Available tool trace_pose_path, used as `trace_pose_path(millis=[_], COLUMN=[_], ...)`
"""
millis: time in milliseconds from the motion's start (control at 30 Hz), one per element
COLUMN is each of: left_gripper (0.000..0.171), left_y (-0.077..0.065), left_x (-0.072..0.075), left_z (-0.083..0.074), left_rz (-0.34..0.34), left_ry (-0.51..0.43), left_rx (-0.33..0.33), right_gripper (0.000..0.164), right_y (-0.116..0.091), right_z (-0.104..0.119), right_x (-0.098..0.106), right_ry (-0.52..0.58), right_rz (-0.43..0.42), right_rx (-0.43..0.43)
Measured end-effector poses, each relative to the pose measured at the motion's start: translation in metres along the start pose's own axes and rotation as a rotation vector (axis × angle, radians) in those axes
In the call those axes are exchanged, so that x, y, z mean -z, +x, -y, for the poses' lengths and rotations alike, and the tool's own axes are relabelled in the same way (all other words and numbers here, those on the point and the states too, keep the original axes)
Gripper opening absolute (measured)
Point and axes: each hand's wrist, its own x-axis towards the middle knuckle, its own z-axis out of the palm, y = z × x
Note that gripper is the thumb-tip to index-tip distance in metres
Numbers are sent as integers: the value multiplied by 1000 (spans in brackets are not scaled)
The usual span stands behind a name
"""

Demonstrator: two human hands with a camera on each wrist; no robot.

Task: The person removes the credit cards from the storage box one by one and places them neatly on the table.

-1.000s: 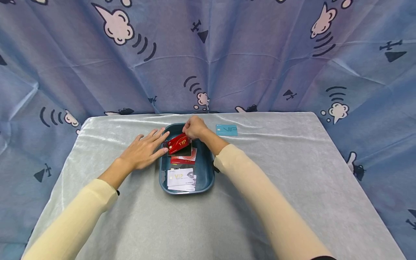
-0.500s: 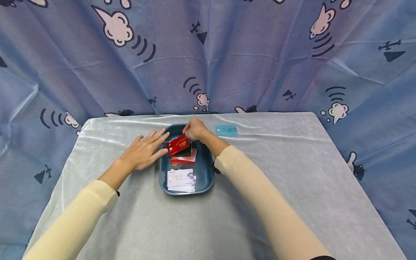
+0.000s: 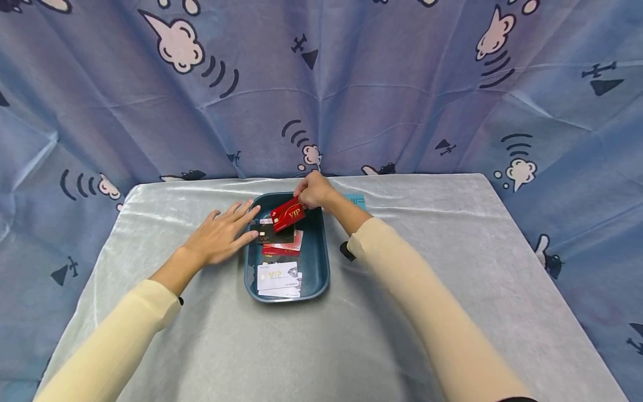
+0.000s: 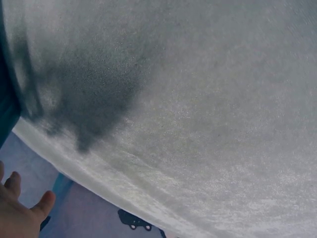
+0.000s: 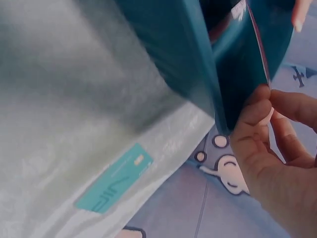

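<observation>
A red VIP card (image 3: 288, 214) is pinched by its upper right corner between the thumb and fingers of my right hand (image 3: 315, 190), tilted over the far end of a blue tray (image 3: 315, 279). In the right wrist view the red card (image 5: 259, 44) shows edge-on above the fingertips. My left hand (image 3: 221, 233) lies with spread fingers at the tray's left rim, the thumb reaching over a black VIP card (image 3: 277, 234). Below that, several red, dark and white cards overlap, with a white VIP card (image 3: 277, 273) nearest me.
A teal VIP card (image 5: 115, 179) lies on the grey cloth-covered table (image 3: 452, 268), right of the tray; in the head view my right wrist partly covers it. A blue patterned curtain (image 3: 392, 100) hangs behind the table's far edge.
My right hand has moved up and to the right with the red card, uncovering the black card beneath. The left hand has stayed in place.
</observation>
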Motion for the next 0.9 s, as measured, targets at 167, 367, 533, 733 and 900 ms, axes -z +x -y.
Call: trace_pose_path(millis=[167,367,533,733,900], left_gripper=[66,67,67,67,67], left_y=[-1,-1,0,-1,0], left_x=[-1,-1,0,0,0], left_z=[0,-1,0,0,0], left_rz=[-10,-14,-9,4,1], left_ry=[9,9,17,15,17], left_rx=[-7,-8,0,7,3], right_gripper=[20,18,18,20,22], right_y=[-1,-1,-2,-4,-6], right_z=[0,-2,-3,-8,-18], right_x=[14,32,47,66,84], right_ry=[14,36,66,71,110], right_rz=[3,17,32,40,56], right_rx=[-16,-30,-17,-3,26])
